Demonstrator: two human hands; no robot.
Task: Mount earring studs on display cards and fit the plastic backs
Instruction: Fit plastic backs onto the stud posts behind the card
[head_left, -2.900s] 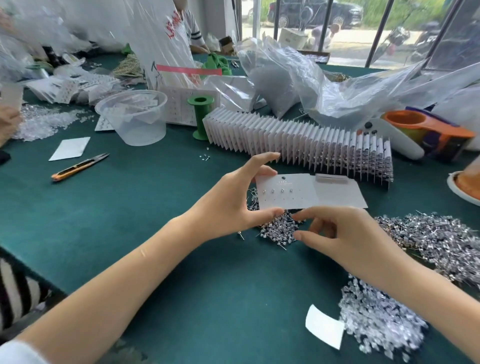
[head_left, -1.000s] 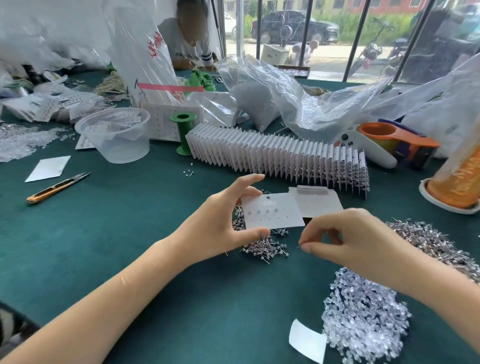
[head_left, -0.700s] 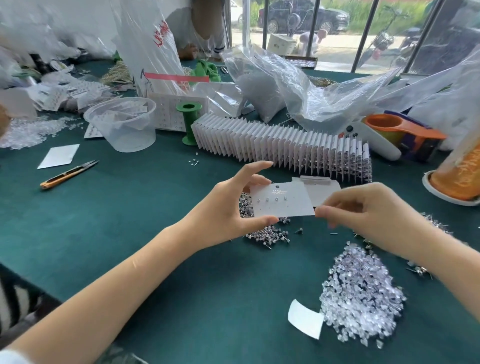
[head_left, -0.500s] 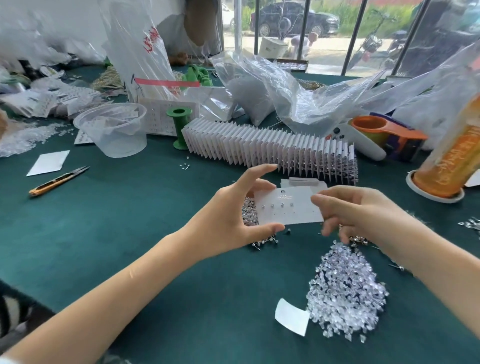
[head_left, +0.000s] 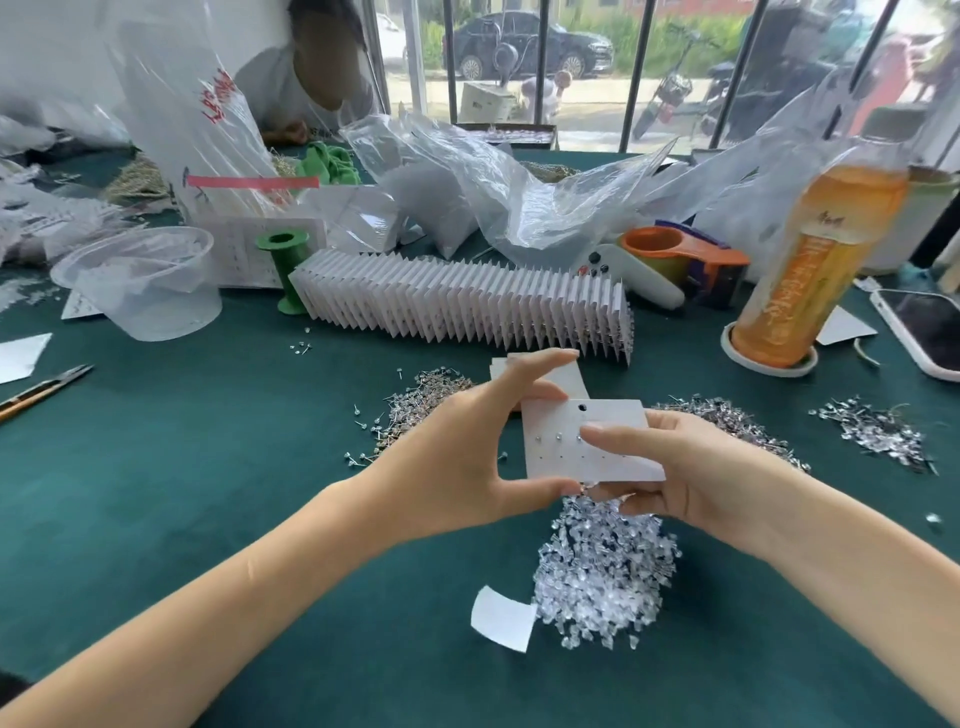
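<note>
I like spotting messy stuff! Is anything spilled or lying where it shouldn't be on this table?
A few loose earring studs lie scattered on the green table, away from the main stud pile. A small white paper scrap sits curled beside the clear plastic backs. Nothing looks broken.

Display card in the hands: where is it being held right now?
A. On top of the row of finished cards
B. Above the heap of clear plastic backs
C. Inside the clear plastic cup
B: the display card, gripped by the left hand and right hand, sits just above the heap of clear plastic backs.
</note>
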